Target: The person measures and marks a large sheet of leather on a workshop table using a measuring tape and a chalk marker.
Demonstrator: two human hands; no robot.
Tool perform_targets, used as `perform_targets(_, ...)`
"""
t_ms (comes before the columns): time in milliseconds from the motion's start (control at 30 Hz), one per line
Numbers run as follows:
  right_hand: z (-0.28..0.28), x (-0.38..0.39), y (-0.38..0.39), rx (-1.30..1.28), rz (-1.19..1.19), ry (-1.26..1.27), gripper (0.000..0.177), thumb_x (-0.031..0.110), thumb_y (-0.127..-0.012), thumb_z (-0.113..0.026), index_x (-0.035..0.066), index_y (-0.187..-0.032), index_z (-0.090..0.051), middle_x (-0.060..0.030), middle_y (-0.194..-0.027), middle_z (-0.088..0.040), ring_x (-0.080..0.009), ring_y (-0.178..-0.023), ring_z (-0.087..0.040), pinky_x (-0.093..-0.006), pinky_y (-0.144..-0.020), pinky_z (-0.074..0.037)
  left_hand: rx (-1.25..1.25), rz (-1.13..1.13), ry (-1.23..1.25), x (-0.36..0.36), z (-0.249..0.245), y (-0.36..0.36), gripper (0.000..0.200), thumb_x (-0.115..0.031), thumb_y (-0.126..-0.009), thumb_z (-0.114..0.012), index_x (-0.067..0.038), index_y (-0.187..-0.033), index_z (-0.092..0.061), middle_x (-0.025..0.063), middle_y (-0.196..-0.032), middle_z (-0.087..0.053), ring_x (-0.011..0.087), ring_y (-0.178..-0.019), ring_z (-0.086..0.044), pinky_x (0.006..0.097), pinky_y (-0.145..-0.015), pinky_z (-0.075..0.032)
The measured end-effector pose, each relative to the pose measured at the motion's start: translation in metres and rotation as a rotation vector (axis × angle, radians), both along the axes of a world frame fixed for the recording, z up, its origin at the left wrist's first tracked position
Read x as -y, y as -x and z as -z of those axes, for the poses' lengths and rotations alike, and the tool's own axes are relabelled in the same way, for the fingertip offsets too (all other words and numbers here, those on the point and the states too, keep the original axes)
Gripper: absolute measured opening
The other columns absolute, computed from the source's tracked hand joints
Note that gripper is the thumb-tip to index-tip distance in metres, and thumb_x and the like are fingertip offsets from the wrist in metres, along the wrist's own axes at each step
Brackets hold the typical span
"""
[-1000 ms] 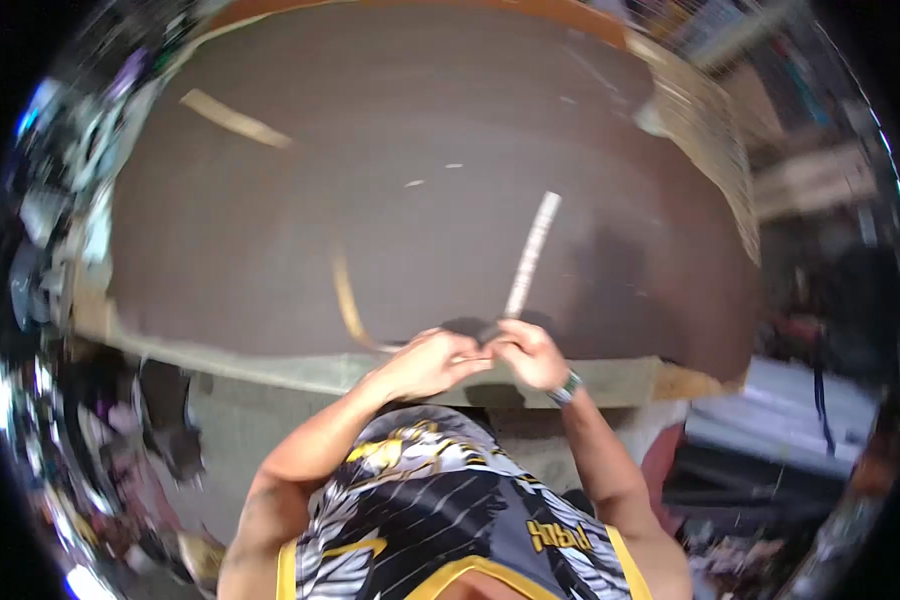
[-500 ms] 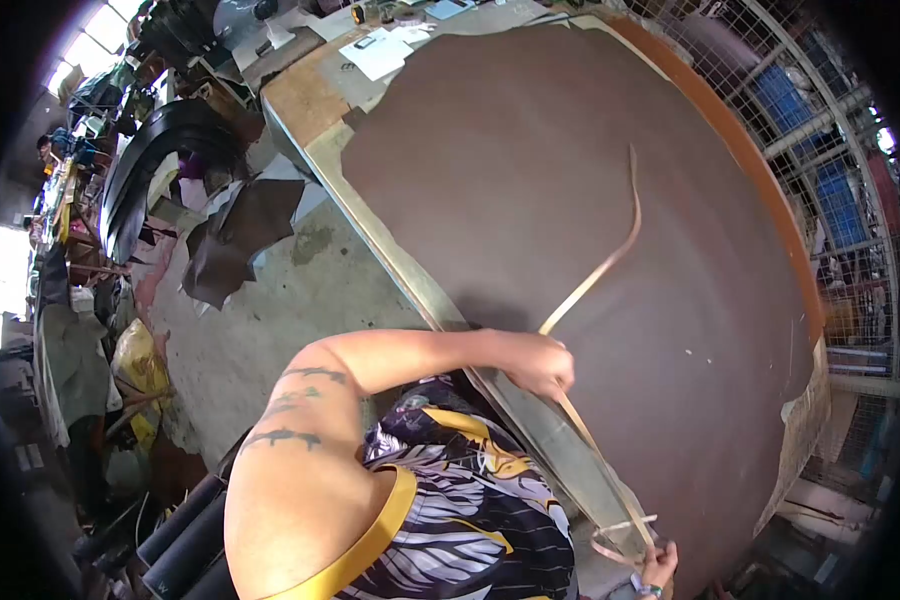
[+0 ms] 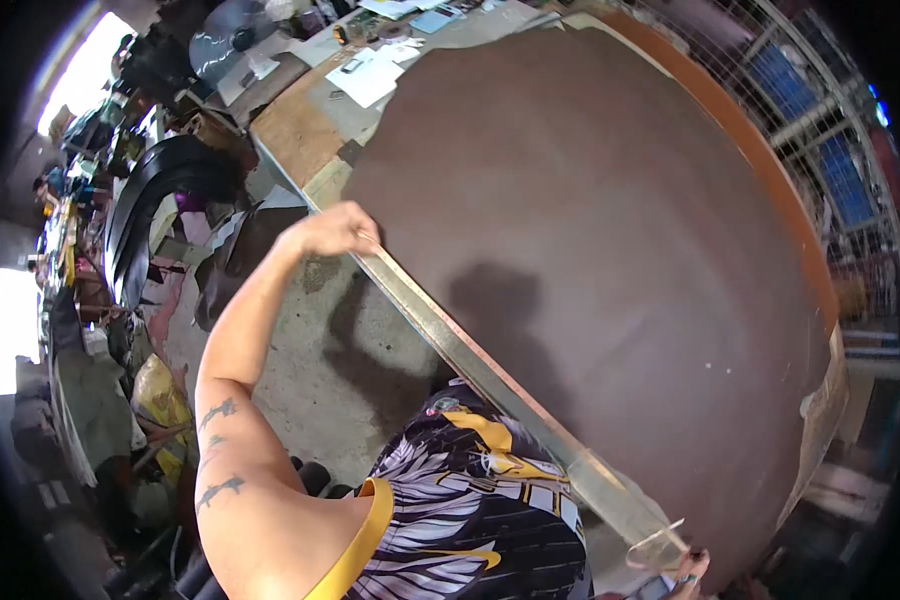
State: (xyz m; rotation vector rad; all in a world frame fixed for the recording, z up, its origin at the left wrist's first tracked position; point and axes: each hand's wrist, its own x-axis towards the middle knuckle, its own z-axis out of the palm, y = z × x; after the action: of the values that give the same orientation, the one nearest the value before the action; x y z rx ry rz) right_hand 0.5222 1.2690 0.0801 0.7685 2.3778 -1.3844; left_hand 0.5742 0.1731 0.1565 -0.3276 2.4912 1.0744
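A long, narrow, tan tape-like strip [image 3: 470, 345] is stretched nearly straight along the near edge of a large brown leather hide [image 3: 610, 220]. My left hand [image 3: 338, 232], arm reaching out, is closed on the strip at the hide's left edge. At the lower right my right hand [image 3: 692, 566] pinches the strip near the table's corner. Beside those fingers hangs a small loop of the strip, with a short pale piece crossing it. Whether the strip carries markings is too blurred to tell.
The hide covers most of the worktable [image 3: 300, 125]. White papers [image 3: 365, 78] lie at its far left end. A wire mesh rack [image 3: 810, 110] stands along the right. Across the concrete floor [image 3: 300, 320], black curved sheets [image 3: 165, 190] and a yellow bag [image 3: 160, 390] sit at left.
My left hand has slid from mid-edge to the far upper left along the strip. The strip's loose end, which curved over the hide, is now pulled out along the edge.
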Motion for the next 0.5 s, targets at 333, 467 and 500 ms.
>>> perform_targets(333, 0.022, 0.028, -0.009, 0.146, 0.276, -0.535, 0.037, 0.016, -0.082, -0.067, -0.001, -0.114, -0.064, -0.0187, -0.114, -0.068, -0.0278, -0.107, -0.064, -0.0395, -0.092, -0.050, -0.061, -0.288, 0.149, 0.126, 0.080, 0.018, 0.032, -0.021, -0.090, -0.066, -0.005, -0.064, -0.055, -0.0039, -0.061, -0.048, 0.0083, -0.058, -0.042, 0.0277, -0.053, -0.033)
perform_targets(467, 0.027, 0.051, -0.001, 0.050, -0.174, -0.694, 0.037, 0.012, -0.082, -0.070, -0.001, -0.116, -0.063, -0.0156, -0.110, -0.070, -0.0264, -0.100, -0.066, -0.0356, -0.091, -0.051, -0.255, -0.238, 0.283, 0.098, 0.082, 0.018, 0.031, -0.023, -0.092, -0.064, 0.000, -0.111, -0.070, 0.0119, -0.099, -0.072, 0.0169, -0.092, -0.065, 0.0319, -0.084, -0.051)
perform_targets(500, 0.013, 0.065, 0.007, 0.179, -0.307, -0.854, 0.039, 0.005, -0.081, -0.070, -0.003, -0.119, -0.061, -0.0159, -0.110, -0.070, -0.0267, -0.100, -0.066, -0.0353, -0.091, -0.051, -0.166, -0.391, 0.137, 0.102, 0.089, 0.016, 0.043, -0.026, -0.089, -0.067, -0.001, -0.124, -0.062, 0.0141, -0.117, -0.066, 0.0235, -0.106, -0.062, 0.0362, -0.093, -0.049)
